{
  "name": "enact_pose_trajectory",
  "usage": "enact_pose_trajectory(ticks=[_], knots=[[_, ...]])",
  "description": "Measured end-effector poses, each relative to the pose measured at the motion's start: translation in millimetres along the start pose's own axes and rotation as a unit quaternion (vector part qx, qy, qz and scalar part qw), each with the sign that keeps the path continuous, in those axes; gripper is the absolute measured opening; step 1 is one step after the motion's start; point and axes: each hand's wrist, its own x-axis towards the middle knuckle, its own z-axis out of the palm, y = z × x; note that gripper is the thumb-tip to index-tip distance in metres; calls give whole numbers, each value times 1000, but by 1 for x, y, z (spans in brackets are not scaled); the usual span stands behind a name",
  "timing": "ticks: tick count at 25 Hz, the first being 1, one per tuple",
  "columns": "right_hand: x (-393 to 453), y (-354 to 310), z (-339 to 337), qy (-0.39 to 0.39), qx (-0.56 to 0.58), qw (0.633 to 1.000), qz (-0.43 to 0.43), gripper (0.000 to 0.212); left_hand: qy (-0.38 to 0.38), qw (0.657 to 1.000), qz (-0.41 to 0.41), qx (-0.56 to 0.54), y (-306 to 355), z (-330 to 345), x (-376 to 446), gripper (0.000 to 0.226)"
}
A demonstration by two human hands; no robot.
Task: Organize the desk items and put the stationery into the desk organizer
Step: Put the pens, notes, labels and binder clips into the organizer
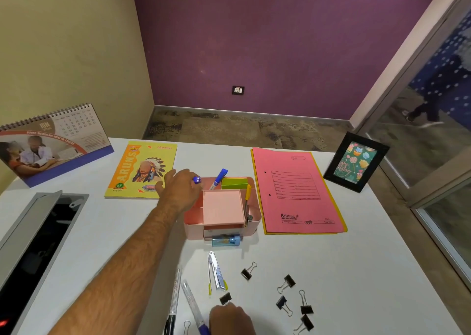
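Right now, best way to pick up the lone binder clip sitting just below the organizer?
Pinch the binder clip by its raised wire handles, coming from above. The black body lies flat on the desk, while the wire loops point up and away to the right, clear of the nearby metal compass. The right hand looks nearest.

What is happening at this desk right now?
A person is tidying a white desk. The left hand holds a blue-capped marker over the pink desk organizer, which already holds another marker and a pen. The right hand reaches a black binder clip. More clips, pens and a metal tool lie loose.
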Motion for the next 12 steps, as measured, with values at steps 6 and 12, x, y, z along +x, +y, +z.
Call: enact_pose_trajectory(ticks=[6, 12], knots=[[-6, 4, -58, -18, 133, 990, 36, 18, 8, 997, 80, 0, 0, -5, -6, 39], [13, 21, -132, 204, 265, 942, -16, 12, -138, 944, 279, -112, 15, -20, -33, 42]])
